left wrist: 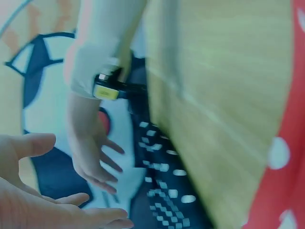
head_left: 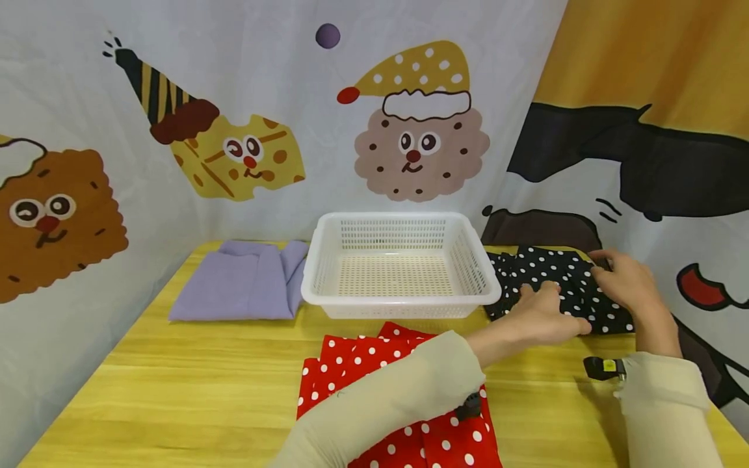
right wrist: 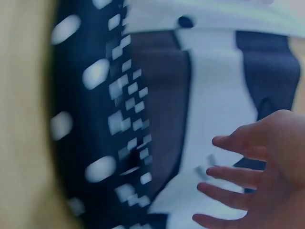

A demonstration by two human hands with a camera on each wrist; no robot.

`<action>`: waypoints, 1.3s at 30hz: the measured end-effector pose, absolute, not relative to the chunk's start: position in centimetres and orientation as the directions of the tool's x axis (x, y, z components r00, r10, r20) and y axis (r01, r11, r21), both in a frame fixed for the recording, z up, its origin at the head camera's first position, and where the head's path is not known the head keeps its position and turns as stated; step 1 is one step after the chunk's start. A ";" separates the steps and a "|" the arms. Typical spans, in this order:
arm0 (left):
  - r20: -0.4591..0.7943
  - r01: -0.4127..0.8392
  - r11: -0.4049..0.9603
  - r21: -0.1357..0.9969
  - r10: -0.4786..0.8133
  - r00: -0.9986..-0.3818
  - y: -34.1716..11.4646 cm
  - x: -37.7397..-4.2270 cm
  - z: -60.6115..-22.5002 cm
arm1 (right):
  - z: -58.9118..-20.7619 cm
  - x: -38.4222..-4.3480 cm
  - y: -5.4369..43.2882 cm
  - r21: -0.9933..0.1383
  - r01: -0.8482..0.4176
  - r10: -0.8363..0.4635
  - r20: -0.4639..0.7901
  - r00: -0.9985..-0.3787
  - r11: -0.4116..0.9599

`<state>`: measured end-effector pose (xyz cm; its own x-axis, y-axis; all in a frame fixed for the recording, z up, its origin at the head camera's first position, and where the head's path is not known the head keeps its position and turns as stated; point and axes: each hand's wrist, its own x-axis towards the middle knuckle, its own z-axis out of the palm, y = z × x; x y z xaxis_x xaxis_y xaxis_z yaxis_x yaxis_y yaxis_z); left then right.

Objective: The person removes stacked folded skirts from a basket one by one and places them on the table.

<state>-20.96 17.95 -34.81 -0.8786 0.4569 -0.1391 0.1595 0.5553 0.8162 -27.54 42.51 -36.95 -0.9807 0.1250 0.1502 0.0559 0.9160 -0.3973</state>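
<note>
A folded black cloth with white dots (head_left: 570,276) lies at the right of the table, right of the white basket. My left hand (head_left: 541,318) is over its near side, fingers spread and holding nothing. At the cloth's right edge is my right hand (head_left: 632,286), its fingers loosely bent. The right wrist view shows that right hand (right wrist: 267,176) apart from the dotted cloth (right wrist: 100,119), with a gap between the fingertips and the fabric. Under my left forearm lies a folded red cloth with white dots (head_left: 351,357), partly hidden by the sleeve.
A white perforated plastic basket (head_left: 404,301) stands at the back middle of the wooden table (head_left: 175,390), nothing visible inside. Left of it lies a folded lavender cloth (head_left: 234,286). A printed cartoon curtain (head_left: 263,78) hangs close behind the table.
</note>
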 end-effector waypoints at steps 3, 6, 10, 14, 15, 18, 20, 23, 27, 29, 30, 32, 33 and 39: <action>-0.077 0.196 0.496 0.846 0.478 -0.875 16.4 -20.5 -33.0 | -35.1 -26.9 40.8 -0.444 0.019 0.128 0.217 -0.968 0.896; -0.008 0.256 0.448 0.856 0.507 -0.862 14.2 -20.3 -31.3 | -33.4 -26.2 39.3 -0.483 -0.015 0.127 0.261 -0.957 0.876; 0.062 0.286 0.357 0.889 0.525 -0.849 10.7 -20.3 -29.6 | -31.6 -25.3 37.5 -0.507 -0.071 0.105 0.311 -0.945 0.859; 0.116 0.283 0.260 0.923 0.514 -0.850 6.9 -20.7 -29.0 | -30.6 -24.7 35.5 -0.483 -0.140 0.056 0.370 -0.927 0.865; 0.126 0.281 0.244 0.928 0.502 -0.856 6.0 -20.9 -29.0 | -30.6 -24.7 34.9 -0.474 -0.157 0.040 0.381 -0.924 0.866; 0.135 0.247 0.210 0.946 0.437 -0.889 3.0 -21.3 -29.2 | -30.9 -24.7 32.9 -0.475 -0.230 -0.049 0.364 -0.930 0.849; 0.138 0.231 0.204 0.951 0.388 -0.911 0.9 -21.8 -29.6 | -31.4 -25.0 31.4 -0.491 -0.275 -0.127 0.313 -0.941 0.827; 0.163 0.236 0.220 0.946 0.307 -0.938 -2.8 -23.0 -30.8 | -32.6 -25.6 29.6 -0.510 -0.318 -0.231 0.229 -0.946 0.799; 0.311 0.359 0.351 0.865 0.187 -0.932 -8.2 -25.9 -33.4 | -34.2 -26.4 28.3 -0.540 -0.332 -0.293 0.160 -0.943 0.773; 0.372 0.381 0.457 0.804 0.115 -0.921 -10.9 -27.3 -34.8 | -34.8 -26.7 27.9 -0.556 -0.330 -0.305 0.140 -0.942 0.763; 0.386 0.373 0.506 0.778 0.083 -0.919 -12.1 -27.9 -35.5 | -35.0 -26.8 27.8 -0.561 -0.328 -0.309 0.132 -0.942 0.760; 0.368 0.325 0.562 0.761 0.039 -0.929 -14.1 -28.5 -36.7 | -35.1 -27.0 27.6 -0.572 -0.317 -0.311 0.112 -0.944 0.756; 0.339 0.296 0.567 0.768 0.031 -0.940 -14.9 -28.6 -37.2 | -35.2 -27.0 27.4 -0.575 -0.308 -0.304 0.106 -0.947 0.758; 0.210 0.203 0.524 0.828 0.045 -0.977 -17.0 -28.7 -39.1 | -35.8 -27.2 26.6 -0.590 -0.255 -0.254 0.086 -0.963 0.766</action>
<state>-28.73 -17.02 -39.10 -0.9766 0.0455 0.2103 0.2026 0.5236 0.8276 -27.20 26.62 -35.78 -0.9633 -0.2545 0.0857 -0.2549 0.7658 -0.5904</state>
